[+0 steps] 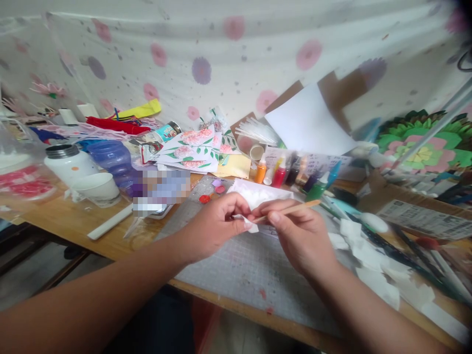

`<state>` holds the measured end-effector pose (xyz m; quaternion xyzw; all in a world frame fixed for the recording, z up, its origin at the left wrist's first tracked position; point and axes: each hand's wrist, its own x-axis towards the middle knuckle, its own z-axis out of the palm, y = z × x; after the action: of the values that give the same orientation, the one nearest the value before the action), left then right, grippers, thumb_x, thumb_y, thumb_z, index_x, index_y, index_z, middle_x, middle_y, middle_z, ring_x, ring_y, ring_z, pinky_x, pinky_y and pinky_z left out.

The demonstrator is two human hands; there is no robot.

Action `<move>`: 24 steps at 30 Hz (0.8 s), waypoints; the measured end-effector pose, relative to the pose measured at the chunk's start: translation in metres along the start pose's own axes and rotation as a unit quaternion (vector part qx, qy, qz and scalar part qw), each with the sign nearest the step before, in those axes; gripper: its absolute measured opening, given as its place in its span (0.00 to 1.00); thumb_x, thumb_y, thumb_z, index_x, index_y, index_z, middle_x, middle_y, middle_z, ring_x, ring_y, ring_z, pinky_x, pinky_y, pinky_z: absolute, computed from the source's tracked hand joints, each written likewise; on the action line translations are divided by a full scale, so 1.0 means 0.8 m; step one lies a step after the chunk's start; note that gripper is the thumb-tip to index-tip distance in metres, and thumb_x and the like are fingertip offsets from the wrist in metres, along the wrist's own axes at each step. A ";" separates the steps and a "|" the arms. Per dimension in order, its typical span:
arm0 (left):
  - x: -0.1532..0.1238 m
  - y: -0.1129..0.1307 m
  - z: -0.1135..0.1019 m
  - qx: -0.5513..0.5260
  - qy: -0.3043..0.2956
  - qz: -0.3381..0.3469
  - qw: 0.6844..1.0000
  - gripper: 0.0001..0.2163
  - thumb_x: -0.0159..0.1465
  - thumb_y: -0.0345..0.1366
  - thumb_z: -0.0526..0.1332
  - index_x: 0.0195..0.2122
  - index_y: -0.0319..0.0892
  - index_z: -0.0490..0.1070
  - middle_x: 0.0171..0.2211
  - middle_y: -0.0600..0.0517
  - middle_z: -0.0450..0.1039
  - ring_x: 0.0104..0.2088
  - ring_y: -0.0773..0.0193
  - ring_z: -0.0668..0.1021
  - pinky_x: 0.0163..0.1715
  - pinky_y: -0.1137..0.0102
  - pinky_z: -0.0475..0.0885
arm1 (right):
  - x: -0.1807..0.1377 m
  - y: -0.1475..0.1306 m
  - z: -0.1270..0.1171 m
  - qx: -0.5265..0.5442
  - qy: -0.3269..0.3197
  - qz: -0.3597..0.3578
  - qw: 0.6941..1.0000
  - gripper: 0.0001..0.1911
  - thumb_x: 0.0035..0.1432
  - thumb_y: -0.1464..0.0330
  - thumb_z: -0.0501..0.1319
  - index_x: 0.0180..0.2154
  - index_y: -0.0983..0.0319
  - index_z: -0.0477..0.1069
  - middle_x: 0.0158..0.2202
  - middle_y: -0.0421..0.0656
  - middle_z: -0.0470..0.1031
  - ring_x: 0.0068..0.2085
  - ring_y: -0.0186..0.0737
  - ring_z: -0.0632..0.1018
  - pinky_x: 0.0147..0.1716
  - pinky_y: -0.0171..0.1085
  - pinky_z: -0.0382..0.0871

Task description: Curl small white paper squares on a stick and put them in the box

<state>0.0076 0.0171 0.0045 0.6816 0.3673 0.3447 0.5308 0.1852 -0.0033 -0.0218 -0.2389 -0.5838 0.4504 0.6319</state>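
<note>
My left hand (217,223) pinches a small piece of white paper (251,224) between thumb and fingers. In my right hand (300,236) is a thin wooden stick (300,207), its tip meeting the paper at my left fingertips. Both hands are above a grey cutting mat (228,275). Behind them lies a white sheet (250,192) with soft white material on it. Blobs of red paint (204,198) and purple paint (217,182) sit on the mat to the left.
Paint bottles (279,176) stand behind the hands, beside painted flower cutouts (190,150). White paper scraps (379,285) and brushes lie at right, near a cardboard box (416,206). A white bottle (66,164) and a paper cup (96,189) stand at left.
</note>
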 end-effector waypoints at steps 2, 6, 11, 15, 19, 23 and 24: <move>-0.001 0.003 -0.001 0.023 -0.011 -0.009 1.000 0.05 0.59 0.32 0.62 0.29 0.40 0.67 0.27 0.57 0.65 0.29 0.69 0.67 0.31 0.72 0.61 | 0.000 0.000 -0.001 -0.001 0.014 -0.013 1.000 0.05 0.56 0.70 0.66 0.31 0.54 0.80 0.31 0.39 0.80 0.38 0.38 0.80 0.41 0.41 0.76; -0.004 0.004 -0.003 -0.032 -0.023 -0.022 0.999 0.05 0.61 0.33 0.62 0.29 0.39 0.69 0.26 0.56 0.68 0.29 0.68 0.68 0.32 0.71 0.61 | -0.001 0.001 -0.004 -0.025 0.013 -0.034 0.999 0.06 0.57 0.71 0.65 0.31 0.54 0.80 0.30 0.38 0.79 0.36 0.36 0.78 0.37 0.38 0.74; -0.007 -0.001 -0.002 -0.201 -0.070 -0.045 0.976 0.11 0.61 0.40 0.64 0.29 0.39 0.65 0.27 0.54 0.67 0.32 0.65 0.72 0.37 0.68 0.65 | -0.003 -0.002 -0.003 -0.041 -0.009 -0.089 0.995 0.09 0.58 0.74 0.64 0.36 0.53 0.80 0.33 0.39 0.80 0.39 0.38 0.78 0.40 0.41 0.74; -0.007 -0.005 -0.003 -0.264 -0.097 -0.053 0.958 0.12 0.62 0.40 0.64 0.29 0.39 0.65 0.30 0.53 0.66 0.35 0.64 0.72 0.40 0.66 0.67 | -0.005 -0.009 0.001 -0.062 -0.036 -0.121 0.990 0.13 0.58 0.77 0.63 0.40 0.54 0.80 0.36 0.40 0.82 0.40 0.38 0.79 0.42 0.41 0.74; -0.006 -0.008 -0.003 -0.276 -0.100 -0.052 0.954 0.10 0.65 0.38 0.61 0.29 0.39 0.63 0.30 0.53 0.65 0.35 0.64 0.71 0.41 0.66 0.67 | -0.004 -0.014 0.002 -0.079 -0.040 -0.130 0.988 0.13 0.57 0.77 0.64 0.40 0.54 0.80 0.35 0.40 0.82 0.40 0.38 0.79 0.42 0.41 0.75; -0.006 -0.008 -0.002 -0.275 -0.105 -0.053 0.954 0.10 0.65 0.37 0.60 0.30 0.38 0.63 0.30 0.53 0.65 0.35 0.65 0.71 0.41 0.66 0.67 | -0.004 -0.014 0.002 -0.079 -0.036 -0.128 0.988 0.14 0.57 0.77 0.64 0.40 0.54 0.80 0.35 0.40 0.82 0.40 0.38 0.79 0.41 0.40 0.75; -0.007 -0.008 -0.001 -0.275 -0.106 -0.054 0.954 0.10 0.65 0.37 0.60 0.30 0.38 0.63 0.31 0.52 0.65 0.35 0.65 0.71 0.41 0.66 0.67 | -0.004 -0.014 0.002 -0.078 -0.035 -0.129 0.988 0.14 0.57 0.78 0.64 0.40 0.54 0.80 0.35 0.40 0.82 0.40 0.38 0.79 0.41 0.40 0.75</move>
<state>0.0032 0.0142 -0.0022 0.5212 0.2364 0.3294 0.7510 0.1875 -0.0114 -0.0137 -0.1945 -0.6651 0.3263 0.6430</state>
